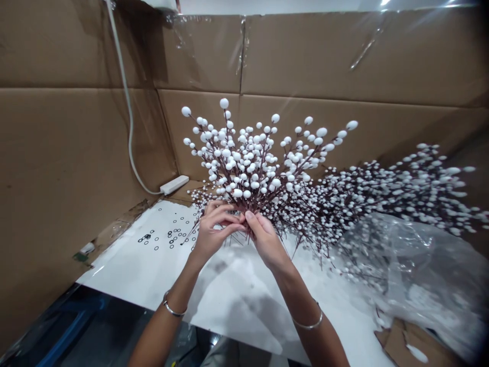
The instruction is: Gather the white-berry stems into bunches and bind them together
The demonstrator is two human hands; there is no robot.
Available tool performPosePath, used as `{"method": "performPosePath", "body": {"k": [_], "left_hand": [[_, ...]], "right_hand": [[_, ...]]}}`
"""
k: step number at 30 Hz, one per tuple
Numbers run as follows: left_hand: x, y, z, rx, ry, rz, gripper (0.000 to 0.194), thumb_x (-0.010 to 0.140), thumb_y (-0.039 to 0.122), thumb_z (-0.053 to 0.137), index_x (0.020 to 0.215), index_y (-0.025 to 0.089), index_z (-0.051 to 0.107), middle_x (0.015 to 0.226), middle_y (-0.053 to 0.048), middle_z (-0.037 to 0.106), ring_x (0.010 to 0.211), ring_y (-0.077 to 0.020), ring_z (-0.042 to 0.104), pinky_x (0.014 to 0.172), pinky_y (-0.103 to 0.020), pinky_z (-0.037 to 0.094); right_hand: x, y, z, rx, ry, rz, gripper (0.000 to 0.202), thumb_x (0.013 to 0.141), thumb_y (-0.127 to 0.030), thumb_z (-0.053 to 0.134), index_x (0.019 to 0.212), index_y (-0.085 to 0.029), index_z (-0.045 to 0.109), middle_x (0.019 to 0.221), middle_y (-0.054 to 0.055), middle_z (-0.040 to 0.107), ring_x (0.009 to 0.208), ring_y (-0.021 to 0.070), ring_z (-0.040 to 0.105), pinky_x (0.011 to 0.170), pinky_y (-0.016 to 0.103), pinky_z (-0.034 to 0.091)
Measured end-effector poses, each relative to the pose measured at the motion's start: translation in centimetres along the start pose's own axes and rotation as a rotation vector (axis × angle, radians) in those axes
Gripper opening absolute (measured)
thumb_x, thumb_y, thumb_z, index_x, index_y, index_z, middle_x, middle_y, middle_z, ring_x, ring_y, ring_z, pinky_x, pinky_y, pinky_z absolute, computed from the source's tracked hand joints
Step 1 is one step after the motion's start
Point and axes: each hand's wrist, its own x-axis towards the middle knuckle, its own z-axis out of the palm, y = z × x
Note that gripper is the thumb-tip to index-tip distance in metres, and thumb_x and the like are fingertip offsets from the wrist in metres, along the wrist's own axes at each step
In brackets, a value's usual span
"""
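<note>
A bunch of white-berry stems (252, 158) stands upright in front of me, its brown stalks fanning out above my hands. With thumb and fingers, my right hand (263, 234) grips the gathered stalks near their lower end. From the other side, my left hand (217, 227) pinches at the same stalks, fingers bent and thumb against the fingertips. Whether a small ring is also between those fingers, I cannot tell. Cut stalk ends poke out below both hands. Small black rings (171, 234) lie scattered on the white tabletop (130, 270) left of my left hand.
A large heap of white-berry stems (362, 193) covers the back right, partly under a clear plastic bag (416, 260). Cardboard walls (324, 56) enclose the back and left. A white power strip (174, 185) with a cable sits in the corner. Torn cardboard (416, 344) lies front right.
</note>
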Motion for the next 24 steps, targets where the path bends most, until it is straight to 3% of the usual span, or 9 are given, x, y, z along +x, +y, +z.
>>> {"method": "performPosePath", "body": {"k": [3, 8, 14, 19, 24], "left_hand": [[-0.3, 0.2, 0.2, -0.05, -0.034, -0.021, 0.012, 0.075, 0.032, 0.073, 0.079, 0.021, 0.07, 0.099, -0.007, 0.068, 0.104, -0.0226, 0.053, 0.092, -0.041, 0.043], [-1.0, 0.3, 0.3, -0.076, -0.111, -0.02, 0.057, 0.053, 0.043, 0.085, 0.098, 0.021, 0.057, 0.121, -0.012, 0.059, 0.116, -0.0271, 0.05, 0.099, -0.046, 0.039], [-1.0, 0.2, 0.6, 0.03, -0.041, 0.037, 0.044, 0.061, 0.041, 0.082, 0.09, 0.021, 0.056, 0.107, -0.008, 0.063, 0.11, -0.0246, 0.05, 0.097, -0.044, 0.039], [-0.7, 0.4, 0.0, 0.056, -0.11, 0.022, 0.053, 0.055, 0.052, 0.081, 0.089, 0.02, 0.056, 0.107, -0.01, 0.062, 0.11, -0.0264, 0.049, 0.097, -0.045, 0.039], [-0.6, 0.5, 0.0, 0.04, -0.074, 0.007, 0.044, 0.059, 0.047, 0.081, 0.082, 0.019, 0.056, 0.103, -0.009, 0.063, 0.104, -0.0248, 0.052, 0.092, -0.041, 0.042]], "right_hand": [[0.2, 0.0, -0.2, 0.032, 0.031, 0.012, 0.029, 0.083, -0.047, 0.06, 0.083, -0.017, 0.057, 0.084, 0.001, 0.063, 0.086, 0.0116, 0.062, 0.083, 0.023, 0.051], [0.3, -0.4, -0.2, 0.097, 0.024, 0.066, 0.03, 0.083, -0.047, 0.06, 0.082, -0.017, 0.056, 0.083, 0.002, 0.065, 0.087, 0.0164, 0.066, 0.081, 0.03, 0.054], [0.2, -0.2, 0.1, 0.106, 0.035, 0.129, 0.032, 0.08, -0.049, 0.062, 0.084, -0.017, 0.056, 0.084, 0.003, 0.067, 0.087, 0.0191, 0.069, 0.078, 0.033, 0.056], [0.1, 0.0, 0.2, 0.086, 0.033, 0.111, 0.033, 0.081, -0.05, 0.061, 0.084, -0.017, 0.056, 0.084, 0.003, 0.067, 0.091, 0.0191, 0.068, 0.083, 0.032, 0.056], [0.0, 0.1, 0.4, 0.067, 0.021, 0.087, 0.032, 0.082, -0.049, 0.06, 0.084, -0.017, 0.055, 0.087, 0.003, 0.068, 0.086, 0.0173, 0.069, 0.082, 0.031, 0.056]]}}
